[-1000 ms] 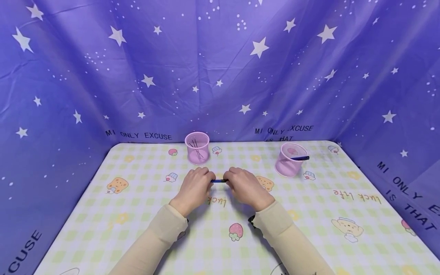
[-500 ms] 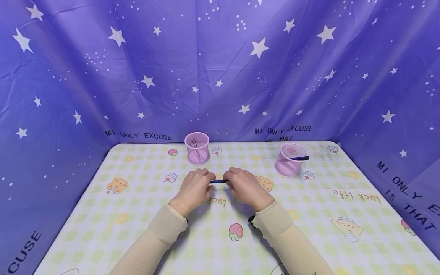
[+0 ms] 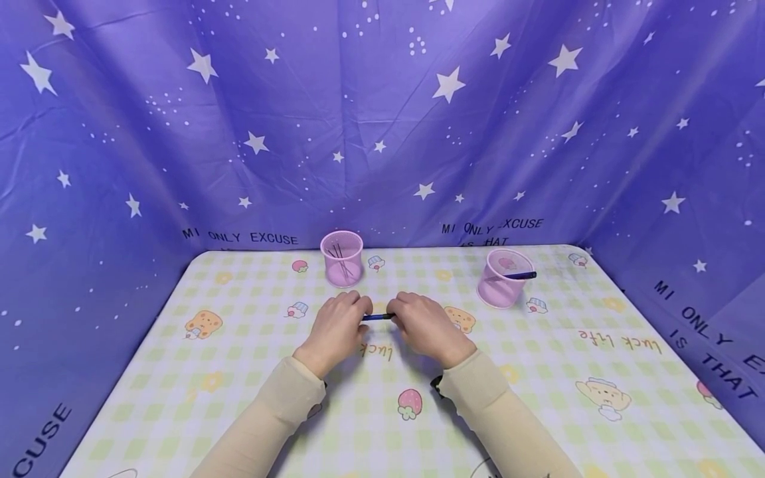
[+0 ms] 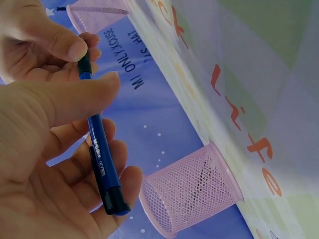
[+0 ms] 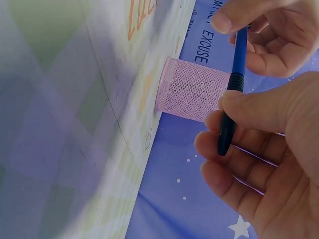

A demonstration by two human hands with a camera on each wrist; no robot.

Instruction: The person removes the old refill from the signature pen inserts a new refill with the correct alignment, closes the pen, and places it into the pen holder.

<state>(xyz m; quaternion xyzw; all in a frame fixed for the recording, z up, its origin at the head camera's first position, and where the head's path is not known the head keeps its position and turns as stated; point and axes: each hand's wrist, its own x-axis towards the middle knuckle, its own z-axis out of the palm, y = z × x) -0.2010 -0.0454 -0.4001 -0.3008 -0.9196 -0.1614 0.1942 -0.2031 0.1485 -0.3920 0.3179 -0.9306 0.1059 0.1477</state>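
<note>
Both hands share one blue ballpoint pen [image 4: 103,149] with black ends, held level above the table in the head view. My left hand [image 3: 339,326] has the clip end lying across its curled fingers, the thumb crossing over the barrel. At the other end my right hand [image 3: 429,325] pinches the black grip near the tip between thumb and fingers, as the right wrist view shows. The pen's clip and push button [image 4: 115,206] stick out past the left fingers. In the head view only a short middle stretch of barrel shows between the hands.
Beyond the left hand stands a pink mesh pen cup [image 3: 343,269] with several thin dark sticks in it. Another pink mesh cup [image 3: 501,292] at the right holds a dark blue pen [image 3: 521,275] leaning over its rim. A starry purple curtain [image 3: 382,119] surrounds the checkered tablecloth [image 3: 239,372].
The pen has shifted very slightly left and toward the body between the hands. Both hands keep nearly the same place, and the cups have not moved.
</note>
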